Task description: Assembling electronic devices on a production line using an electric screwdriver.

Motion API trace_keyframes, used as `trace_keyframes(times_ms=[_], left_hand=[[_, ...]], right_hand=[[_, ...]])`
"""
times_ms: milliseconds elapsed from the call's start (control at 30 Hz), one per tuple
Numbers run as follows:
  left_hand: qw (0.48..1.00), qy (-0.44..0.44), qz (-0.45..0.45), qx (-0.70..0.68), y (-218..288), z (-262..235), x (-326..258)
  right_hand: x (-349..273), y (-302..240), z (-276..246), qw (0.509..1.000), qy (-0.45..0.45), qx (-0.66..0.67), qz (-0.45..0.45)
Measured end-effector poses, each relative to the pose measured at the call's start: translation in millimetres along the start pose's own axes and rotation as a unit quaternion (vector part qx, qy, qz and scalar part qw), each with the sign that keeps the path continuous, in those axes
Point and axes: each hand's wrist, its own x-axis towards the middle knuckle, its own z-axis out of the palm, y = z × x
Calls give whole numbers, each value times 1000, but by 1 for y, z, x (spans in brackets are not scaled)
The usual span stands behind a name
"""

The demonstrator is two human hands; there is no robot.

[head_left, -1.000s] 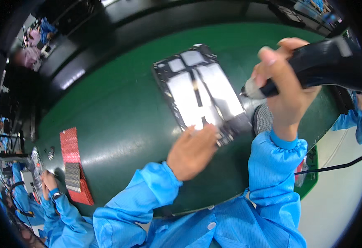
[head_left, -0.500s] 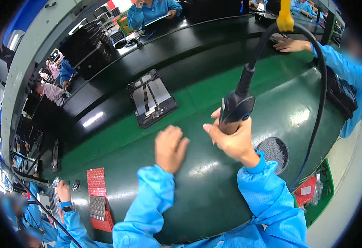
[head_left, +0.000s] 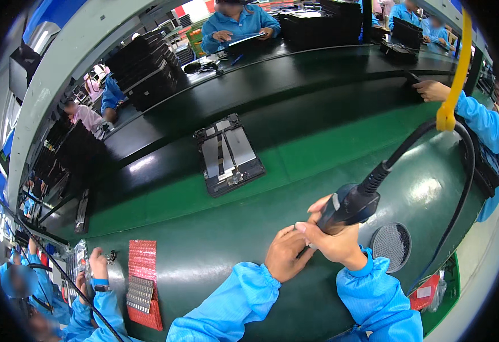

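My right hand (head_left: 338, 245) is wrapped round a black corded electric screwdriver (head_left: 346, 211), which tilts with its cable end up and to the right. Against its fingers rests my left hand (head_left: 286, 253), closed at the lower end of the screwdriver. What the left fingertips pinch, if anything, is hidden. Beyond both hands an opened tablet (head_left: 230, 157) lies on the green strip, its grey battery and dark ribbon cables bare. To the right of my right hand sits a round black dish (head_left: 391, 248) of small parts, too small to name.
A black cable (head_left: 460, 199) loops from a yellow hanger (head_left: 447, 117) down at the right. Red bubble wrap (head_left: 142, 259) bears a grey sheet of small parts (head_left: 140, 294) at the left. Co-workers sit at the left, right and far side. A green crate (head_left: 452, 302) stands lower right.
My left hand has moved right to meet my right hand, and its fingers have closed. The screwdriver has tilted further to the right. The whole view has shifted.
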Motion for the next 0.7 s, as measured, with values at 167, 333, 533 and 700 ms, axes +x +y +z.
trace_keyframes(times_ms=[167, 333, 533, 700], left_hand=[[999, -22, -21, 23, -1, 1, -1], [999, -23, -24, 24, 2, 0, 2], [999, -17, -15, 36, -2, 3, 0], [999, -12, -13, 37, 1, 3, 1]], right_hand=[[2, -1, 0, 1000, 21, 17, 13], [2, 2, -5, 1000, 12, 2, 0], [4, -4, -5, 1000, 29, 10, 5], [4, -5, -6, 999, 39, 14, 1]])
